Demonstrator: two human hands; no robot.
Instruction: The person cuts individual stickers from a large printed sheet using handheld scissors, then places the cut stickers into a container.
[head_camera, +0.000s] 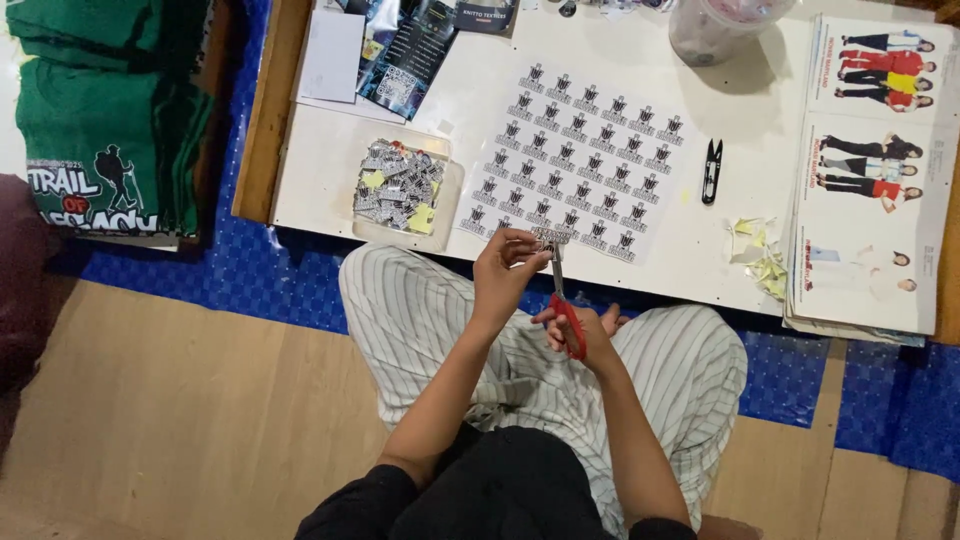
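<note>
My right hand grips red-handled scissors whose blades point up at a small strip of printed stickers. My left hand pinches that strip from the left, over my lap in striped trousers. Just beyond, on the low white table, lies a white sticker sheet with rows of small black-and-white logos. A shallow clear tray heaped with several cut stickers and yellow backing scraps sits left of the sheet.
Black thread snips lie right of the sheet, with yellow paper scraps nearby. Stacked clothing catalogues fill the table's right side. A plastic tub, leaflets, folded green shirts and blue matting surround.
</note>
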